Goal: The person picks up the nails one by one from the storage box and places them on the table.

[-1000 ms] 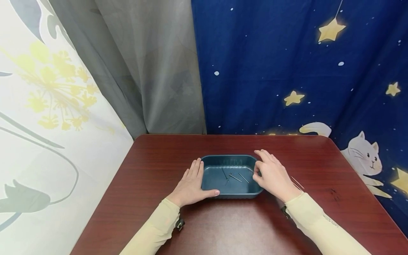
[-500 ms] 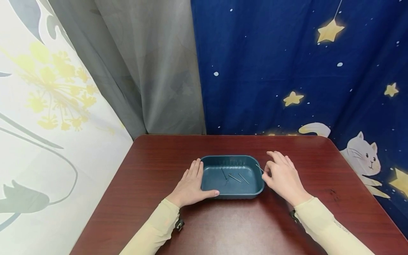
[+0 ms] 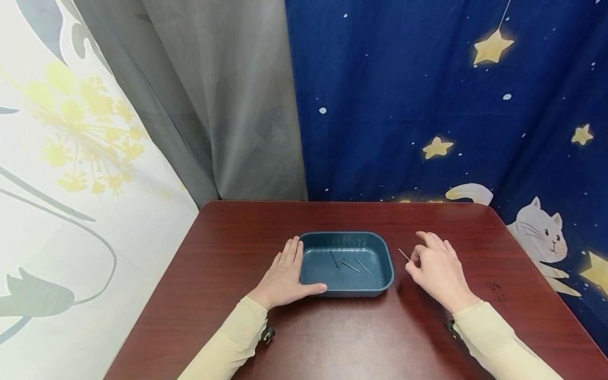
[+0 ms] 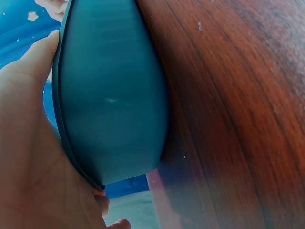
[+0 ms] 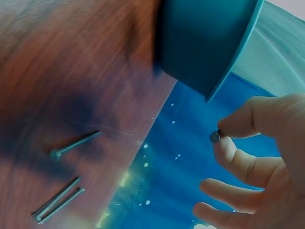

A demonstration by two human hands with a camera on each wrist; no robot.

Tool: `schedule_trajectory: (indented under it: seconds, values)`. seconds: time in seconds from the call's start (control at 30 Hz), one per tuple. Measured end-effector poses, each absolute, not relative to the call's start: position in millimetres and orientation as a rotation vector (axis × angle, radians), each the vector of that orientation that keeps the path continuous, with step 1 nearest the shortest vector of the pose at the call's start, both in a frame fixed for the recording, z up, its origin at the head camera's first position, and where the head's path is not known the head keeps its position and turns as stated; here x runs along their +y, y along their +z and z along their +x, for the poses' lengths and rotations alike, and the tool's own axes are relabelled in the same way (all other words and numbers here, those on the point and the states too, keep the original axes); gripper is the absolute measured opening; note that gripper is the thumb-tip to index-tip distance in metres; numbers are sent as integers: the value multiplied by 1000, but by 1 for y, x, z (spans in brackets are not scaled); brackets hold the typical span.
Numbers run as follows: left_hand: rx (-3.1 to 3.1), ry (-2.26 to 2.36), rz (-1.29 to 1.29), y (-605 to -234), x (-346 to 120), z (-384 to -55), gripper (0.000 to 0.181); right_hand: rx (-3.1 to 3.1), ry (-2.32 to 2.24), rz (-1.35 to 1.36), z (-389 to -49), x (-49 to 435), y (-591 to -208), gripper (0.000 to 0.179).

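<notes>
A blue-green plastic tray with several thin metal nails on its floor stands mid-table. My left hand rests on the tray's left end, fingers straight along the rim and thumb over the near side; the left wrist view has the hand against the tray's rim. To the right of the tray and apart from it, my right hand pinches a nail between thumb and index finger. Its round head faces the right wrist camera. The other right fingers are spread loosely.
Three more nails lie on the table in the right wrist view: a single nail and a close pair. The right hand hides them in the head view. The reddish-brown table ends at grey and blue star-printed curtains.
The right hand has moved right from the tray's right rim to beyond it, pinching the nail. The left hand and the tray have stayed in place.
</notes>
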State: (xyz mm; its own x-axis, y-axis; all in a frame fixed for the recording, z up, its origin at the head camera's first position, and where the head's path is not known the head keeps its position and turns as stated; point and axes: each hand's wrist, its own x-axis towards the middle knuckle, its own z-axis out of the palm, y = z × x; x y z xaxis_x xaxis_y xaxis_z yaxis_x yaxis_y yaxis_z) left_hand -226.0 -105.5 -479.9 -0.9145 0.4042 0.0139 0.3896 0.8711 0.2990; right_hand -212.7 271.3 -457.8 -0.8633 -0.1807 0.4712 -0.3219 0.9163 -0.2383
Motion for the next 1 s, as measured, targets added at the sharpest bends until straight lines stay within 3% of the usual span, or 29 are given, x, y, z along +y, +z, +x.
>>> schedule_trajectory:
  seconds: [1.0]
  values:
    - [2991,479,641,-481,-105,-226,131,-2773,372,249,-198,305,-497,29]
